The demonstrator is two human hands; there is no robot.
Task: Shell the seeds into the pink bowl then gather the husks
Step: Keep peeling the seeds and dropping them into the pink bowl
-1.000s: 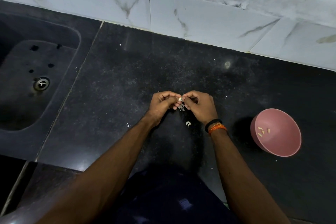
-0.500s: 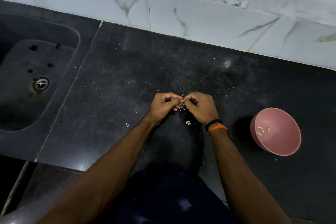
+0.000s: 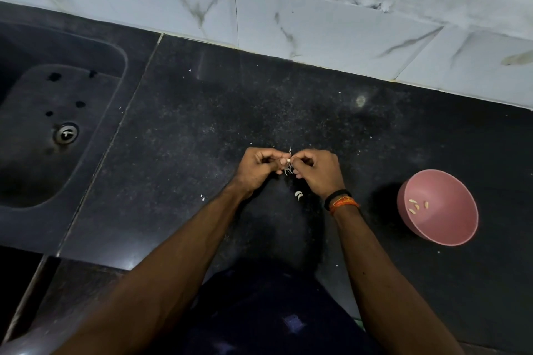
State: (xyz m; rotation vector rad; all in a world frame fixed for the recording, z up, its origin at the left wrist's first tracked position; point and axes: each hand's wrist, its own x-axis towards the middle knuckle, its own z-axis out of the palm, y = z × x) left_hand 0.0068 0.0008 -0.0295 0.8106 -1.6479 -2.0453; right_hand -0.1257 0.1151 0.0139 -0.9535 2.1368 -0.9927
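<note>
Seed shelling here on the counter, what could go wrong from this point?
1. Both hands, left hand and right hand, pinch the seed well away from the pink bowl, so a freed kernel may drop onto the speckled dark counter and be hard to find.
2. Husks lie scattered, so gathering may miss some.
3. The sink lies open at the left; stray bits could end up there.

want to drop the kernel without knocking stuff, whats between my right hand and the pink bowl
In the head view, only bare black counter lies between the right hand and the pink bowl. The husks sit near the wrist, away from the bowl.
</note>
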